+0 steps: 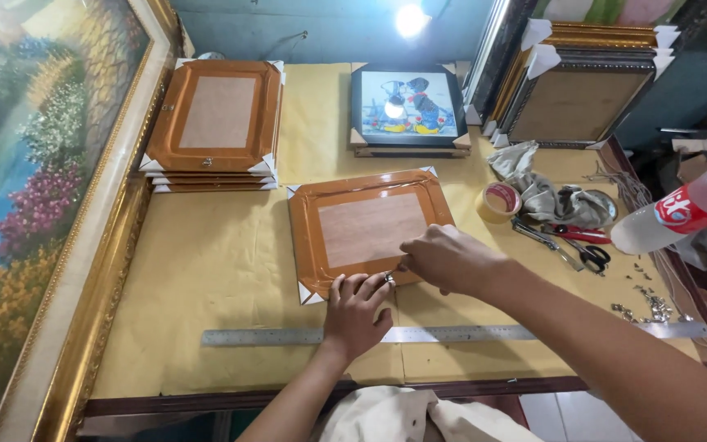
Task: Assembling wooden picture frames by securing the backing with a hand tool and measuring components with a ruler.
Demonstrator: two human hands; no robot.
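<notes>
Both hands at the near edge of the brown frame (367, 230), lying back-up on the worktop (222, 270).

Right hand (445, 259): fingers curled shut, pinching a small metal piece (389, 277) on the frame's near edge. Left hand (356, 309): flat, fingers spread, pressing the frame's near edge, holding nothing. Steel ruler (452, 333) just nearer than the frame, under the left wrist. Tape roll (499, 201), grey rag (546, 192) and scissors (587, 250) right of the frame. Stack of like frames (216, 123) beyond it to the left; black-framed picture (407, 106) straight beyond it.
</notes>
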